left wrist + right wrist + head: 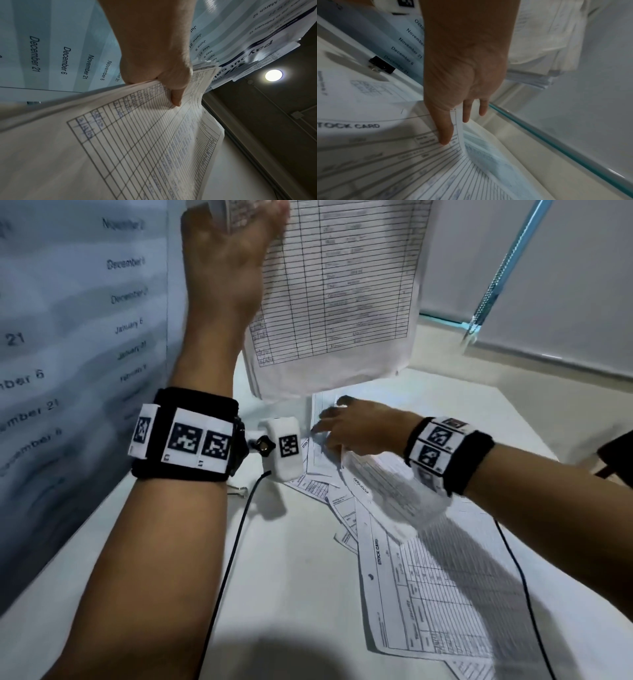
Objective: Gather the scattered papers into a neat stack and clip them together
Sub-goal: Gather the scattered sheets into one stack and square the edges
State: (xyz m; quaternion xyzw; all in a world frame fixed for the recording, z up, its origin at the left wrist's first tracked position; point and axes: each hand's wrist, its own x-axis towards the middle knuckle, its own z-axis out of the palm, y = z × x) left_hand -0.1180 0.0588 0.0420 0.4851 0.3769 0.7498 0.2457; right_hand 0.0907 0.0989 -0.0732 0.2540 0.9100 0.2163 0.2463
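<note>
- Left hand (236, 251) raised, pinching a sheaf of white ruled forms (342, 296) by its upper edge, thumb (176, 97) across the top sheet; sheaf hanging above the white surface (291, 559).
- Right hand (352, 426) low, thumb (445, 128) on top, fingers beneath, gripping the lifted edge of a white stock-card sheet (402, 155).
- More loose printed sheets (428, 594) overlapping on the surface.
- Black binder clip (382, 65) on the surface beside the dated wall calendar (85, 320).
</note>
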